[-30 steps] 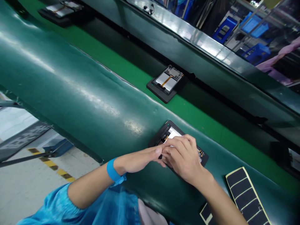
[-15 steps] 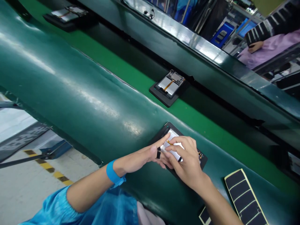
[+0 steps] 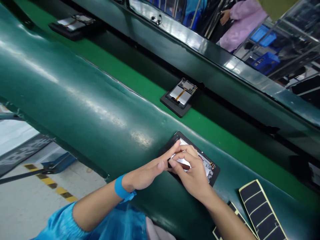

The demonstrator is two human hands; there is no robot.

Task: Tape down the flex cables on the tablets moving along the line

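An opened tablet (image 3: 210, 166) lies on the green mat in front of me, its white battery and circuit board showing. My left hand (image 3: 150, 170) reaches over its near left side, fingers stretched out, with a blue band on the wrist. My right hand (image 3: 193, 170) is above the battery, thumb and fingers pinched on a small black sticker (image 3: 169, 163) beside the left fingers. My hands hide part of the tablet and most of the sticker. At lower right lies a sheet of black stickers (image 3: 260, 206), with a second sticker sheet (image 3: 237, 213) partly under my right forearm.
Beyond the mat's raised edge runs a green conveyor belt (image 3: 140, 83). It carries another opened tablet (image 3: 181, 95) and a further one (image 3: 75, 25) at upper left. A metal ledge (image 3: 200, 40) borders the far side. Behind it is a person in a pink sleeve (image 3: 242, 20).
The black sticker was lying across my left fingers; now my right fingertips pinch it. My right hand has shifted slightly left, uncovering more circuit board. The person behind has moved left.
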